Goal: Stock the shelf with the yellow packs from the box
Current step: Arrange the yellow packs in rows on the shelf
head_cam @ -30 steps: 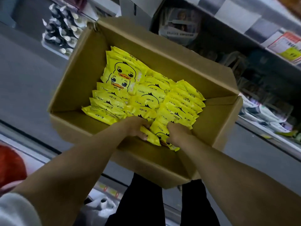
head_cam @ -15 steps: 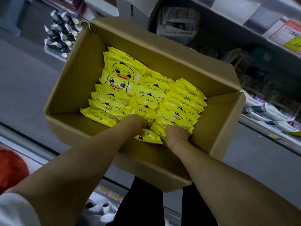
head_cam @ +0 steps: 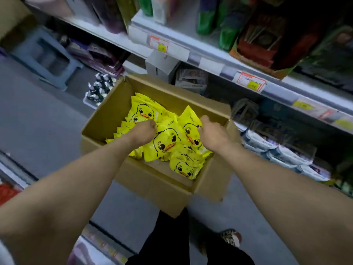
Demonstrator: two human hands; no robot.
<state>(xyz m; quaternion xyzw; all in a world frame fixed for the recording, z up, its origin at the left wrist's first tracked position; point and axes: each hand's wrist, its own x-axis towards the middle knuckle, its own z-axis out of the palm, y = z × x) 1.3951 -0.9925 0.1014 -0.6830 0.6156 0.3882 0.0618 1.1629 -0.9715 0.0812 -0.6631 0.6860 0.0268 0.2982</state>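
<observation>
An open cardboard box (head_cam: 152, 180) stands on the floor in front of the shelf (head_cam: 210, 54). Inside lie several yellow packs with a duck face (head_cam: 166, 144). A bunch of these packs is lifted above the box between both hands. My left hand (head_cam: 142, 130) grips the left side of the bunch with curled fingers. On the right, my right hand (head_cam: 212, 131) grips the upper edge of a pack. More yellow packs (head_cam: 141, 111) remain at the back and left of the box.
The shelf holds green and dark bottles (head_cam: 225, 22) above price tags (head_cam: 250, 84). White-blue packets (head_cam: 282, 150) lie on the lowest shelf at right. A blue stool (head_cam: 47, 56) and small silver packets (head_cam: 99, 88) sit on the floor behind the box. My shoe (head_cam: 232, 239) is below.
Both hands have closed on a bunch of packs and raised it out of the neat rows. The view has tilted up, showing more of the shelf.
</observation>
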